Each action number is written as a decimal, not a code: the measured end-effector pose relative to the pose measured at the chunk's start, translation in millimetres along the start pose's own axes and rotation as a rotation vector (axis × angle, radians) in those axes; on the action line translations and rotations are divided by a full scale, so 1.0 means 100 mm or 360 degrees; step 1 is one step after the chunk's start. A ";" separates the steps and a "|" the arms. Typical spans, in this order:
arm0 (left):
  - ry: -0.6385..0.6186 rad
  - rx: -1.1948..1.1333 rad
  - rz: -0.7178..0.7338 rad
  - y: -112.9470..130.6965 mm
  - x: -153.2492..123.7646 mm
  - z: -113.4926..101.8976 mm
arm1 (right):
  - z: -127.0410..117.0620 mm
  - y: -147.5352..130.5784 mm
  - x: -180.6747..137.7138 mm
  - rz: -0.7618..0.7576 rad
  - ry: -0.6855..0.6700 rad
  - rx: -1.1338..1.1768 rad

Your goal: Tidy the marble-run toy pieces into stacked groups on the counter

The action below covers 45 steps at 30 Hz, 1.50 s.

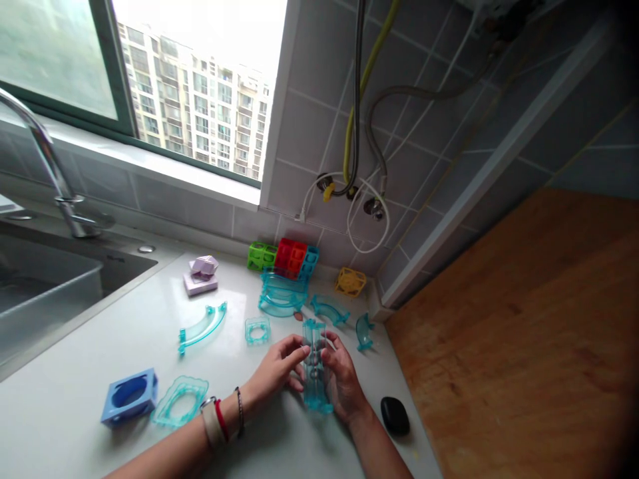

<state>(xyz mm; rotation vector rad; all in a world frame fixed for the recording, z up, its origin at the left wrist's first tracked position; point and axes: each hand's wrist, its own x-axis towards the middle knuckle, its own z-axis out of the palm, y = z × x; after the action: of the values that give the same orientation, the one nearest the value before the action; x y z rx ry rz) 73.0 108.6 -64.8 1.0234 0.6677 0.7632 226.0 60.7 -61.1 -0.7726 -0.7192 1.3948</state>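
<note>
Between my hands, above the white counter, is a clear teal plastic track piece (314,392), long and straight, with small round shapes showing through its middle. My left hand (284,362) grips its left side, thumb laid on the front. My right hand (343,372) closes around the right side, with some fingers hidden behind it. Just beyond the hands lie a curved teal track piece (329,310) and a shorter curved one (364,331). A small square teal frame with a round hole (257,330) rests left of the held piece.
Along the wall stand green (262,255), red (283,258) and yellow (350,282) blocks, with stacked teal tracks (283,296) in front. A blue block (130,397) and a teal frame (170,417) lie front left. A black case (395,416) is right; a sink (114,266) is left.
</note>
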 end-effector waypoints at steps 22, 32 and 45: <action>-0.0062 -0.0254 -0.0034 0.03 -0.07 0.02 | 0.06 -0.01 -0.05 0.0161 -0.0187 0.0011; -0.0029 -0.0222 -0.0007 0.07 -0.09 0.04 | 0.09 -0.03 -0.06 0.0145 -0.0167 -0.0030; 0.0143 -0.0345 0.0056 0.10 -0.03 -0.04 | -0.07 -0.05 0.00 0.0026 0.0079 0.0044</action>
<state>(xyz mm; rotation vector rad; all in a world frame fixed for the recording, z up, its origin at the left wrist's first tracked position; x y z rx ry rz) 65.2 111.1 -56.5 0.8085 0.6303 0.8964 234.8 60.3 -61.1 -0.7904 -0.6553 1.3927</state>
